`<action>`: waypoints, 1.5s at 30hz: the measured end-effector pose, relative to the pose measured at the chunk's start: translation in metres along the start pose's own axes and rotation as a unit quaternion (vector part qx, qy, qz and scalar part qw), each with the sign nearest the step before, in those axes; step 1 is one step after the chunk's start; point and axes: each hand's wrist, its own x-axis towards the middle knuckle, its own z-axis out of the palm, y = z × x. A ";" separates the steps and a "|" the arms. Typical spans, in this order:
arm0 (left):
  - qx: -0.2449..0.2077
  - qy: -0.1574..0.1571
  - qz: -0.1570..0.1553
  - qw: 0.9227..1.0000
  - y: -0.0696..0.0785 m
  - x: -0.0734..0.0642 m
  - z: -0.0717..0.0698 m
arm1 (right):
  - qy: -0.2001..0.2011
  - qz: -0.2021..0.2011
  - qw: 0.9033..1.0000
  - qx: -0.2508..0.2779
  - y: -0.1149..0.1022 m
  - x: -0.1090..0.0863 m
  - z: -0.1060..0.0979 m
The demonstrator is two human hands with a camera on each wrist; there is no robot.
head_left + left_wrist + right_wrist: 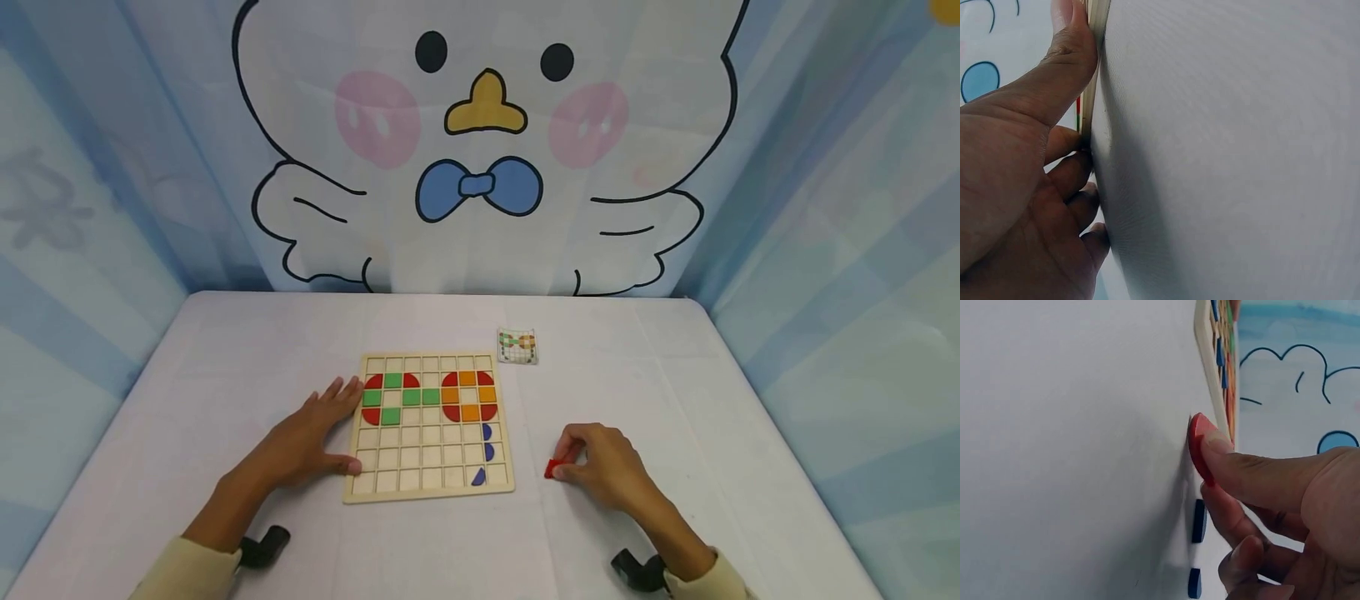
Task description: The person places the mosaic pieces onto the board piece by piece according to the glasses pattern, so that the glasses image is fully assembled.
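Observation:
My left hand [311,437] rests along the left edge of a wooden grid board [427,497]. Its thumb and fingers touch the rim, spread apart, as the left wrist view also shows. To the right of the board, my right hand [611,471] pinches a red rounded tile [1196,450] between thumb and fingers, low over the table. Red, green and orange tiles fill part of the board's upper rows, with a green tile [431,397] near the middle. Several blue rounded tiles [489,452] lie in its right-hand column and lower right.
A small pattern card [517,347] lies beyond the board's upper right corner. Two blue tiles, one nearer [1194,583] and one farther [1199,521], lie on the white tablecloth [637,358] by my right hand. A printed curtain [480,250] hangs behind the table.

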 end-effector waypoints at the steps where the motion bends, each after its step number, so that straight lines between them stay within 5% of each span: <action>1: 0.000 0.000 0.000 1.000 0.000 0.000 0.000 | -0.002 -0.003 1.000 0.010 -0.002 0.002 0.001; 9: -0.002 0.001 -0.002 1.000 0.000 0.001 0.001 | 0.012 -0.049 0.997 0.066 -0.029 0.016 0.004; 23: -0.001 -0.004 -0.008 1.000 -0.001 0.002 0.003 | -0.021 -0.140 0.987 0.078 -0.094 0.045 0.019; 36: 0.000 -0.001 -0.001 1.000 -0.002 0.001 0.001 | -0.041 -0.204 0.977 0.033 -0.142 0.084 0.052; 45: -0.007 0.001 0.009 1.000 -0.002 -0.001 -0.001 | -0.039 -0.197 0.979 -0.034 -0.157 0.099 0.072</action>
